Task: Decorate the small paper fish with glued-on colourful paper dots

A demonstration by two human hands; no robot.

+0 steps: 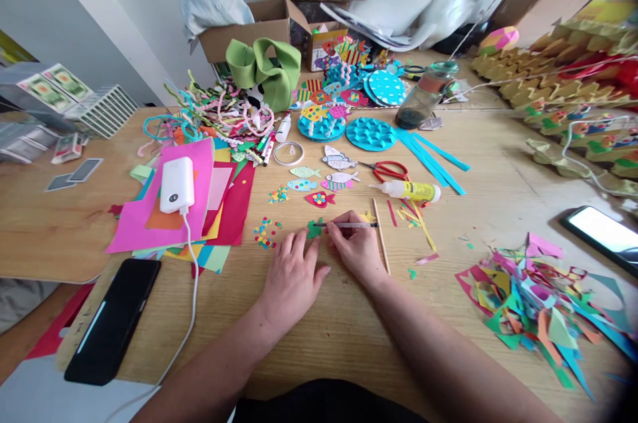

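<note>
My right hand [355,251] pinches a slim pen [361,225], held almost level with its tip pointing left. The tip meets a small green paper cutout [314,230] lying on the table. Spread flat beside it, my left hand [293,273] has its fingertips at the cutout's lower edge, the thumb held apart. Left of the cutout lie several coloured paper dots [268,233]. Just above are decorated paper fish, including a red one [319,199] and a light-blue one [302,185]. A thin wooden stick [381,237] rests right of my right hand.
Red-handled scissors [391,170] and a yellow-labelled glue bottle [411,191] lie beyond my right hand. Paper scraps [543,303] are heaped at right. A white power bank [177,185] sits on coloured sheets, its cable trailing past a black phone [112,322]. Someone's arm [34,323] shows at far left.
</note>
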